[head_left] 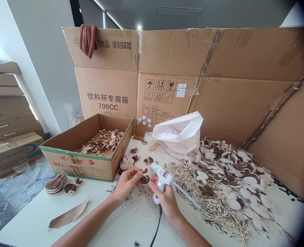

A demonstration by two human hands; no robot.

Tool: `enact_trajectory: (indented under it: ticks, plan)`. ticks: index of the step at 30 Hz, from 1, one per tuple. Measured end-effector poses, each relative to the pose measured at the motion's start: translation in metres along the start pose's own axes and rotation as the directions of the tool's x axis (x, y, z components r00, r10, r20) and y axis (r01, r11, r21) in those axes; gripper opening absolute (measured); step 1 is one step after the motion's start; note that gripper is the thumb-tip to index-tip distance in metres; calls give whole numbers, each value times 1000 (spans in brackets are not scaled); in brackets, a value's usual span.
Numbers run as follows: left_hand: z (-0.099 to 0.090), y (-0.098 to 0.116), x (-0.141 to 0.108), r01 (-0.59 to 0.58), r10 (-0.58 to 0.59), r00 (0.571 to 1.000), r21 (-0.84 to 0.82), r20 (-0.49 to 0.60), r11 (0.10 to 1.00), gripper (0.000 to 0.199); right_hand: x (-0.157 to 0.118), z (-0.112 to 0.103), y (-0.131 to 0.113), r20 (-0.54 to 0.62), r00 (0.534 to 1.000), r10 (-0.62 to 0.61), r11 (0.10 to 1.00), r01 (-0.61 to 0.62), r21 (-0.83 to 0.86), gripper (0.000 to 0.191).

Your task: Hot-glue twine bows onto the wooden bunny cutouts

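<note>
Between the fingertips of my left hand is a brown felt piece with a small pale bow on it. My right hand is wrapped round a white glue gun, whose nozzle points up and left and whose black cord hangs toward the front edge. A glue stick sticks out behind the gun. The fingertips of my right hand are close to the lower edge of the felt piece; whether they touch it I cannot tell. Another brown piece with a bow lies just beyond my hands.
An open carton with bowed pieces stands at the left. Stacked brown pieces and a torn cardboard scrap lie before it. Rightward are a white bag, a heap of pale bows and felt pieces. Cardboard walls stand behind.
</note>
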State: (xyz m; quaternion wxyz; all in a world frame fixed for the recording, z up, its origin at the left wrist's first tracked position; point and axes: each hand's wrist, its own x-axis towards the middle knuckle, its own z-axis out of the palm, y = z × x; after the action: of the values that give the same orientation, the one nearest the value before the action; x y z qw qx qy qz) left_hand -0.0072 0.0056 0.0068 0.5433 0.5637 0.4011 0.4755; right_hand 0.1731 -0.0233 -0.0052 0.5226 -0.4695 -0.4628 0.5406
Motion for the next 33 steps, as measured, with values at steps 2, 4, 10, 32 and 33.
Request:
enact_trajectory:
  ticks: [2,4,10,32,33]
  plan:
    - [0,3,-2,32,-28,998,-52,61,998,38,0,-1,3,-18,1000,12,1000,-12,1,43]
    - [0,4,-3,60,-49,992,-100,117,993,34,0,-1,5,-44,999,29,1000,-29,5,43]
    - [0,0,-3,91,-64,984,-160,167,983,34,1,-1,6,-63,998,26,1000,-26,9,44]
    - [-10,-11,12,62,-110,919,-137,-377,989,47,-7,-2,-1,149,988,-28,981,56,-185,43]
    - [-10,-11,12,60,-109,917,-138,-383,989,47,-8,-2,-1,158,987,-39,980,69,-188,43]
